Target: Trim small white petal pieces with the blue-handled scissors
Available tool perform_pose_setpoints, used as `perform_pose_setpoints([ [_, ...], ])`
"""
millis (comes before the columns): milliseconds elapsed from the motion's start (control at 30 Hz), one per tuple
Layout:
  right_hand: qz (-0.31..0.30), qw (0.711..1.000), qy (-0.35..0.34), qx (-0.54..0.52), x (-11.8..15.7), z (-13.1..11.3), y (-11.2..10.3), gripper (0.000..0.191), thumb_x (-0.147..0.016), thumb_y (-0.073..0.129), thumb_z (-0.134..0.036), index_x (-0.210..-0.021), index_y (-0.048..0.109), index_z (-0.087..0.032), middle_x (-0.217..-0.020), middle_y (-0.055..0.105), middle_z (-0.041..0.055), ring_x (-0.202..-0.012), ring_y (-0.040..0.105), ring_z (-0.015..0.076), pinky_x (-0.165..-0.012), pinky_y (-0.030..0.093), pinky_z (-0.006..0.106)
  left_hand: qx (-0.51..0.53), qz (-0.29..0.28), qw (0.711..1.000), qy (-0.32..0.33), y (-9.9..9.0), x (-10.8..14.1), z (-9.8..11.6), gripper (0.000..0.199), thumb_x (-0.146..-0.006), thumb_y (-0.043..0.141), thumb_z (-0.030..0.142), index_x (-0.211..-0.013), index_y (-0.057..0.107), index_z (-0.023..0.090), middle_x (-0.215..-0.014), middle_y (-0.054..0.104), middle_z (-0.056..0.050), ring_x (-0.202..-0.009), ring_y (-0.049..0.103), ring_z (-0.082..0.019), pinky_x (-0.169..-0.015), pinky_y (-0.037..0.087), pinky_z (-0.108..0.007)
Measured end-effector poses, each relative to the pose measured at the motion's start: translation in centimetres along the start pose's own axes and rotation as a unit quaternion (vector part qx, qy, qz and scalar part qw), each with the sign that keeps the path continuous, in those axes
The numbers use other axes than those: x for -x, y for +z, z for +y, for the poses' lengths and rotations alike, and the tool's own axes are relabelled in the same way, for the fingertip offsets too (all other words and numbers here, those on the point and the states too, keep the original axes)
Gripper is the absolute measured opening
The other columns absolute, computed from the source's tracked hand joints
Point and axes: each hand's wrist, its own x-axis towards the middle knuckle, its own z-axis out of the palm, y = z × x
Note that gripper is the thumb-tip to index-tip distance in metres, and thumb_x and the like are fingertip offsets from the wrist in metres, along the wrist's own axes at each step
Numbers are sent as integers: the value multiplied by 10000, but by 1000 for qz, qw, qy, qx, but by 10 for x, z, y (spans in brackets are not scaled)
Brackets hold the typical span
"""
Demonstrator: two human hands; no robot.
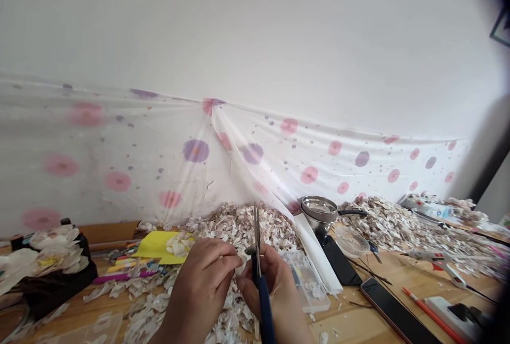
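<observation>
Near the bottom middle, my left hand [201,283] has its fingers pinched together beside my right hand; what lies between them is too small to make out. My right hand [277,291] is closed around dark-blue-handled scissors [266,309], whose blades point up and away from me. A small dark rounded piece [251,250] shows at the fingertips between both hands. Behind and below the hands lies a heap of pale, thin flakes [243,224].
At left are white flowers [56,248] and a yellow sheet [159,245]. To the right are a clear compartment box [314,299], metal bowls [319,208], a phone [394,309], a glue gun [444,267], a red pencil [432,315] and a power strip [452,317].
</observation>
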Motion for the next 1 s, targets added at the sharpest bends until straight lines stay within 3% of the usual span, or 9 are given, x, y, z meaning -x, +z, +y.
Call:
perform_pose_setpoints([
  [200, 17, 1000, 6, 20, -1, -7, 1, 200, -548, 596, -211, -725, 504, -203, -613, 501, -53, -556, 439, 104, -553, 378, 229, 14, -7, 1000, -16, 2, 4, -1, 156, -844, 607, 98, -826, 687, 231, -805, 702, -26, -799, 641, -181, -793, 466, -287],
  [267, 14, 1000, 11, 24, 0, -12, -3, 203, -539, 593, -198, -711, 486, -215, -601, 494, -60, -550, 442, 105, -540, 368, 223, 31, -4, 998, -63, 3, 5, -3, 139, -847, 616, 138, -820, 701, 245, -825, 707, -31, -827, 644, -194, -815, 466, -295],
  [333, -5, 999, 18, 34, 1, -19, -7, 199, -536, 586, -186, -698, 474, -217, -599, 489, -62, -550, 444, 103, -531, 355, 218, 66, -4, 986, -155, 5, 6, -6, 104, -852, 623, 207, -819, 711, 252, -879, 711, -43, -884, 643, -217, -858, 461, -319],
  [400, -43, 998, 36, 38, 2, -26, -12, 206, -537, 581, -183, -720, 491, -210, -617, 496, -61, -557, 446, 100, -538, 352, 216, 142, -28, 949, -279, 6, 6, -8, 100, -856, 627, 300, -850, 714, 252, -942, 710, -55, -947, 637, -243, -898, 456, -348],
  [467, -88, 994, 62, 37, 3, -31, -16, 220, -548, 578, -174, -754, 508, -201, -636, 496, -63, -560, 430, 92, -545, 340, 213, 258, -76, 879, -393, 6, 5, -7, 196, -861, 614, 407, -912, 713, 245, -976, 706, -61, -983, 632, -259, -911, 464, -365],
  [533, -120, 990, 68, 29, 3, -32, -19, 223, -563, 572, -157, -774, 510, -195, -653, 491, -63, -571, 409, 87, -549, 321, 211, 371, -124, 798, -458, 6, 4, -4, 318, -854, 593, 508, -946, 714, 229, -959, 702, -64, -977, 633, -261, -883, 487, -357],
  [600, -141, 988, 58, 22, 3, -29, -21, 218, -576, 565, -138, -781, 510, -189, -667, 489, -61, -586, 399, 88, -545, 302, 211, 433, -148, 747, -483, 6, 2, -1, 402, -823, 599, 578, -927, 720, 209, -907, 692, -60, -924, 634, -251, -831, 501, -338],
  [800, -151, 987, 46, 28, 2, -20, -26, 210, -607, 546, -88, -792, 522, -182, -657, 484, -74, -565, 389, 75, -516, 282, 202, 467, -151, 707, -508, 1, -3, 2, 343, -703, 779, 473, -899, 715, 199, -810, 675, -21, -788, 600, -182, -740, 476, -276],
  [1000, -126, 990, 38, 52, 2, -20, -28, 184, -610, 558, -100, -756, 501, -196, -643, 513, -60, -558, 413, 76, -510, 324, 189, 495, -93, 682, -531, -3, -3, 0, 297, -636, 851, 347, -867, 725, 209, -837, 661, -10, -811, 564, -147, -714, 454, -225],
])
